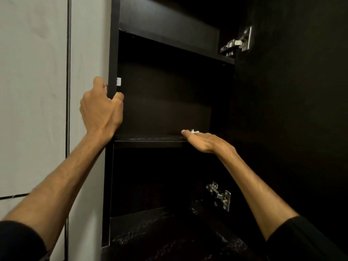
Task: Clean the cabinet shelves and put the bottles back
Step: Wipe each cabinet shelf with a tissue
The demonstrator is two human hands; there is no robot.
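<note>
Dark wood shelf (150, 138) looks dusty along its front edge.

Dark shelf (150, 138) under white cloth (194, 131)

Both forearms bare; black fabric left sleeve (18, 240) and black fabric right sleeve (305, 240) pushed up near elbows.
</note>
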